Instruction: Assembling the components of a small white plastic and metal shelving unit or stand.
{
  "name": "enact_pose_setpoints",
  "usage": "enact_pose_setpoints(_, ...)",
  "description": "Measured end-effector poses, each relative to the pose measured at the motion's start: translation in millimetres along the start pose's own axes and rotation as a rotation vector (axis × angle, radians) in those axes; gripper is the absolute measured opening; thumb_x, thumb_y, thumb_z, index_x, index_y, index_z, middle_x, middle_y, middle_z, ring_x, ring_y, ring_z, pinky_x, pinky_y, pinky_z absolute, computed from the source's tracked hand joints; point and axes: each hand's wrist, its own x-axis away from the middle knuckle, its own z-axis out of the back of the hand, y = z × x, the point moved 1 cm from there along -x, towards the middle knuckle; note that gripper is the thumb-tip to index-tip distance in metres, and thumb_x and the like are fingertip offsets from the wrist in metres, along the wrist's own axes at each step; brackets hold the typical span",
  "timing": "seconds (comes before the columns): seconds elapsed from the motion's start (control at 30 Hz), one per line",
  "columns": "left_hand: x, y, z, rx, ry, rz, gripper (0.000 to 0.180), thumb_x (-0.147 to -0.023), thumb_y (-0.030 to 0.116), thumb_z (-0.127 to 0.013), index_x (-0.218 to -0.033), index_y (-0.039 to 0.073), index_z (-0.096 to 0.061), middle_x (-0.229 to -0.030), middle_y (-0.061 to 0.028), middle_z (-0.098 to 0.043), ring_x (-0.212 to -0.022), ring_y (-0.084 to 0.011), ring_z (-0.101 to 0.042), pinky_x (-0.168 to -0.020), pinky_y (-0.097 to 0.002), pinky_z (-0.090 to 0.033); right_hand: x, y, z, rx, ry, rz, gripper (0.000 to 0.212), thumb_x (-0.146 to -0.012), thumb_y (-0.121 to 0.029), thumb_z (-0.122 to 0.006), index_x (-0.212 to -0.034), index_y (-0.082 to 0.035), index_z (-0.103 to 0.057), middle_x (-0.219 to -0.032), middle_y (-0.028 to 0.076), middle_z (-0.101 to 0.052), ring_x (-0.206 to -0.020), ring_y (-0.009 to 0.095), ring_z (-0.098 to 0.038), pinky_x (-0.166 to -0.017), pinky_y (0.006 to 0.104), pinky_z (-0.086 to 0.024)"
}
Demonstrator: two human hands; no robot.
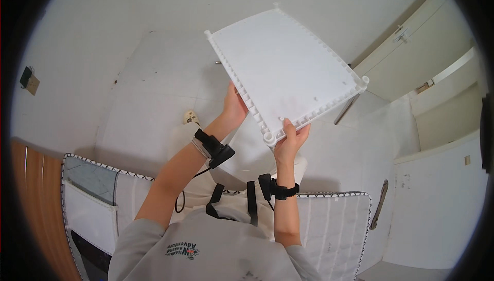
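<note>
A white plastic shelf panel (pixel 285 67) is held up in front of me, tilted, with a ribbed rim and round sockets at its corners. My left hand (pixel 235 104) grips its left edge, with the fingers hidden beneath. At the near corner, my right hand (pixel 292 139) grips the front edge, the thumb over the rim and the other fingers under it. A metal tube (pixel 347 109) shows below the panel's right side, and a short metal end (pixel 218 63) pokes out at its left. Whether these join the panel is hidden.
I sit on a seat with a light quilted cover (pixel 329 229). Left of me lies a white panel-like piece (pixel 90 214), beside a wooden slatted surface (pixel 38 193). My shoe (pixel 191 117) rests on the tiled floor. A white door (pixel 417 44) stands at the right.
</note>
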Motion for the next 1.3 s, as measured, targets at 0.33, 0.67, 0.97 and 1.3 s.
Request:
enact_pose_setpoints(0.33, 8, 9, 21, 0.002, 0.191, -0.101, 0.036, -0.084, 0.016, -0.059, -0.113, 0.0, -0.044, -0.103, -0.0132, -0.055, -0.092, -0.0241, -0.057, -0.077, -0.0384, -0.051, 22, 21, 4, 0.031, -0.092, -0.109, 0.051, -0.078, 0.004, -0.05, -0.125, 0.003, -0.032, -0.121, 0.013, -0.043, -0.107, 0.019, -0.046, -0.09, 0.0312, -0.039)
enact_pose_setpoints(0.67, 6, 55, 52, -0.223, 0.21, -0.222, 0.035, -0.083, 0.013, -0.061, -0.113, 0.003, -0.045, -0.099, -0.009, -0.055, -0.087, -0.02, -0.058, -0.07, -0.0344, -0.052, -1, -22, 83, 0.576, -0.455, -0.327, 0.024, -0.093, -0.016, -0.042, -0.095, 0.004, -0.055, -0.075, 0.011, -0.062, -0.073, 0.018, -0.061, -0.074, 0.0273, -0.046)
enact_pose_setpoints(0.97, 27, 85, 73, -0.479, 0.151, -0.24, 0.034, -0.082, 0.014, -0.062, -0.109, 0.001, -0.047, -0.092, -0.0072, -0.058, -0.078, -0.0163, -0.058, -0.066, -0.0297, -0.05, -86, -65, 119, 0.639, -0.071, 0.037, 0.027, -0.091, -0.024, -0.046, -0.093, 0.003, -0.055, -0.086, 0.01, -0.06, -0.08, 0.016, -0.058, -0.075, 0.0277, -0.045)
enact_pose_setpoints(1.3, 46, 82, 65, -0.697, -0.062, -0.139, 0.037, -0.081, 0.017, -0.062, -0.111, 0.0, -0.048, -0.096, -0.0081, -0.058, -0.081, -0.0147, -0.058, -0.071, -0.0282, -0.049, -30, 8, 103, 0.612, -0.361, -0.452, 0.042, -0.088, -0.028, -0.053, -0.114, 0.005, -0.048, -0.101, 0.009, -0.056, -0.091, 0.015, -0.053, -0.08, 0.0287, -0.044)
